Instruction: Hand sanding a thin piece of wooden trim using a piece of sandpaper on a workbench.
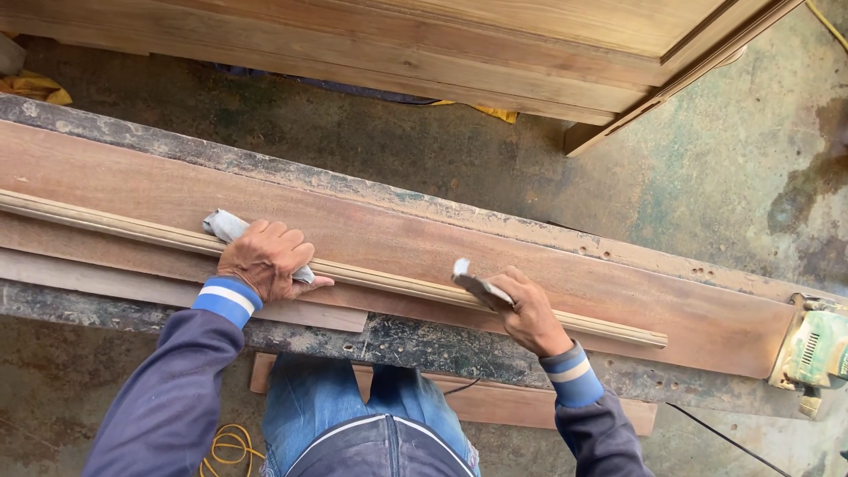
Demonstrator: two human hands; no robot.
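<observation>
While your left hand presses a grey rag onto the moulding, your right hand grips a folded sandpaper against it. Both rest on the plank.

wide plank reddish brown. moulding strip pale tan. rag grey-white under left hand. sandpaper piece grey-brown, white edge, in right hand. sleeves dark navy, cuffs blue with white stripe. jeans blue. power tool green. cord yellow. floor mottled grey-green.
</observation>
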